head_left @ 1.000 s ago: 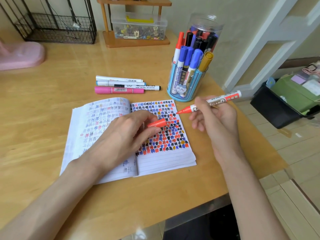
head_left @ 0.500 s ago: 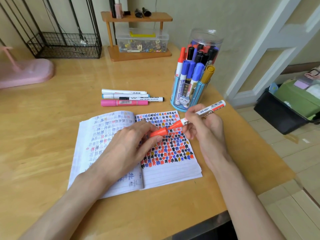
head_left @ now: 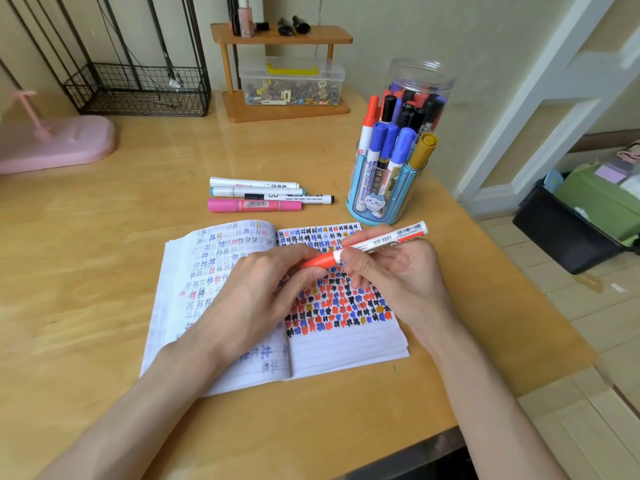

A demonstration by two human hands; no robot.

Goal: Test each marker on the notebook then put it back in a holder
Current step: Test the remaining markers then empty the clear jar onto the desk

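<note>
An open notebook lies on the desk, its right page filled with red, blue, black and yellow marks. Above that page my right hand holds a white marker by its barrel. The marker's red cap is on its tip, pinched by my left hand, which rests on the notebook. A blue holder with several markers stands just behind the notebook on the right. A clear jar with more markers is behind it.
Several loose markers, one of them pink, lie on the desk behind the notebook. A pink lamp base, a wire basket and a wooden shelf with a plastic box stand at the back. The desk edge drops off at right.
The marker's tip and the red cap were apart; my right hand brought the marker left and down, and the cap now sits on the tip.
</note>
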